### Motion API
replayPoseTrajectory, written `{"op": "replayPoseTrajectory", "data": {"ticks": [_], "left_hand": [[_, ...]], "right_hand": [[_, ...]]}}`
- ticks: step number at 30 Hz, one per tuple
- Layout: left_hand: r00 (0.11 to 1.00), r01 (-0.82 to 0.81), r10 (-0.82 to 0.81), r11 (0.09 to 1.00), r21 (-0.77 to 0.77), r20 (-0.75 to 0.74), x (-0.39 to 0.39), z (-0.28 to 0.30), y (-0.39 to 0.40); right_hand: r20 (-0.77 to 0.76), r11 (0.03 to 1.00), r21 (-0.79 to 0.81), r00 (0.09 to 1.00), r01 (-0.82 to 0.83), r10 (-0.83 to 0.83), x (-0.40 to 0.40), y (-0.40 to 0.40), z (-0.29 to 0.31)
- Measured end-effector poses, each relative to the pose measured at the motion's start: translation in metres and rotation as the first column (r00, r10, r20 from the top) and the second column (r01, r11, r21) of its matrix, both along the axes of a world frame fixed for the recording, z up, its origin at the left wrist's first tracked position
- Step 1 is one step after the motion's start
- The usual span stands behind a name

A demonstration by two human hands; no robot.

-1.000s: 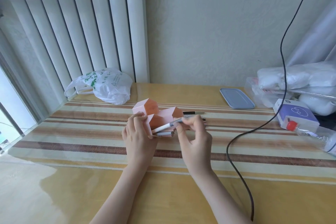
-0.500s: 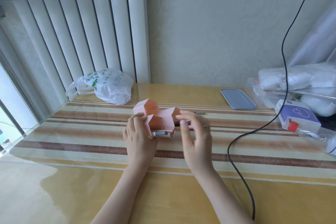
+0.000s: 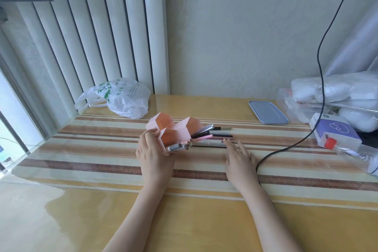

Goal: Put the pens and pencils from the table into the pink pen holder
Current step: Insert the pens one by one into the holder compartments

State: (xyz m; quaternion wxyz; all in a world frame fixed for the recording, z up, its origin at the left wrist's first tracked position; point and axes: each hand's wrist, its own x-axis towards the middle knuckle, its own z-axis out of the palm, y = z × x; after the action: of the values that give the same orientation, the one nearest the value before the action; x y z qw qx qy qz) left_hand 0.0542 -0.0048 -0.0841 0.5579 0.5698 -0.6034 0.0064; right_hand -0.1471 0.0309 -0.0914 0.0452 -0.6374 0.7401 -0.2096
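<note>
The holder (image 3: 173, 131), a pink cluster of angular compartments, is lying tipped on the striped worktop (image 3: 102, 161), its openings facing up and to the right. The left hand (image 3: 153, 153) is gripping it from the near-left side, fingers (image 3: 150, 136) wrapped over the nearest compartment's edge and closed against its wall. A grey pen (image 3: 177, 147) is poking out of the holder's lowest opening, just beside that hand's thumb. More pens (image 3: 212, 136), dark, pink and grey, are fanning out to the right of the holder; some have their ends inside its right opening, while others are lying flat on the worktop just beyond it, though exactly which are in and which are out is hard to tell.

The right hand (image 3: 239, 157) is resting palm-down to the right of the holder, fingers spread flat and holding nothing, the fingertips reaching the near end of the loose pens. A ring is showing on one finger.

A black cable (image 3: 286, 147) is hanging down from above and curving across the worktop right of the holder, passing behind the right wrist. A white bag (image 3: 122, 98) is sitting behind and left of the holder by the wall. A blue lid (image 3: 268, 112) is lying behind and right of it, with a purple box (image 3: 335, 131) farther right.
</note>
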Motion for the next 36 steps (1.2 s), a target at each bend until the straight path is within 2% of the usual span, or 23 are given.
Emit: {"op": "replayPoseTrajectory", "data": {"ticks": [7, 12, 17, 19, 21, 23, 24, 26, 28, 29, 31, 36], "left_hand": [[1.000, -0.001, 0.001, 1.000, -0.005, 0.013, 0.000, -0.001, 0.000], [1.000, 0.021, -0.021, 1.000, -0.001, 0.003, -0.001, 0.001, 0.003], [1.000, 0.018, -0.018, 1.000, -0.010, -0.005, -0.001, 0.001, 0.002], [1.000, 0.018, -0.018, 1.000, -0.012, 0.000, -0.001, 0.002, 0.003], [1.000, 0.020, -0.020, 1.000, -0.011, 0.003, -0.001, 0.002, 0.003], [1.000, 0.024, -0.024, 1.000, -0.006, 0.001, -0.001, 0.001, 0.002], [1.000, 0.021, -0.021, 1.000, -0.002, 0.001, 0.000, 0.001, 0.002], [1.000, 0.009, -0.009, 1.000, 0.003, -0.008, 0.000, 0.000, 0.002], [1.000, -0.001, 0.002, 1.000, 0.006, -0.023, 0.001, -0.001, 0.000], [1.000, -0.004, 0.004, 1.000, 0.008, -0.027, 0.001, -0.002, -0.001], [1.000, -0.001, 0.001, 1.000, 0.010, -0.023, 0.001, -0.001, -0.002], [1.000, 0.004, -0.004, 1.000, 0.000, -0.006, 0.001, -0.001, -0.001]], "right_hand": [[-0.025, 0.977, -0.213, 0.999, 0.023, -0.029, 0.003, -0.002, 0.005], [-0.005, 0.978, -0.207, 0.999, 0.033, -0.035, 0.002, -0.001, 0.004], [0.037, 0.977, -0.214, 0.999, -0.026, 0.035, 0.002, -0.001, 0.004], [0.145, 0.971, -0.234, 0.985, -0.056, 0.092, 0.002, -0.002, 0.003], [0.359, 0.968, -0.246, 0.924, -0.043, 0.132, 0.003, -0.002, 0.007], [0.621, 0.974, -0.225, 0.774, 0.024, 0.124, 0.005, -0.002, 0.013], [0.757, 0.976, -0.205, 0.644, 0.071, 0.112, 0.006, -0.002, 0.015], [0.957, 0.976, -0.149, 0.273, 0.160, 0.101, 0.007, -0.003, 0.020], [0.991, 0.975, -0.091, -0.075, 0.202, 0.108, 0.008, -0.001, 0.024], [0.975, 0.976, -0.064, -0.197, 0.206, 0.105, 0.008, 0.000, 0.026], [0.933, 0.982, -0.038, -0.346, 0.186, 0.101, 0.009, 0.001, 0.029], [0.862, 0.995, 0.006, -0.504, 0.104, 0.048, 0.020, 0.003, 0.034]]}}
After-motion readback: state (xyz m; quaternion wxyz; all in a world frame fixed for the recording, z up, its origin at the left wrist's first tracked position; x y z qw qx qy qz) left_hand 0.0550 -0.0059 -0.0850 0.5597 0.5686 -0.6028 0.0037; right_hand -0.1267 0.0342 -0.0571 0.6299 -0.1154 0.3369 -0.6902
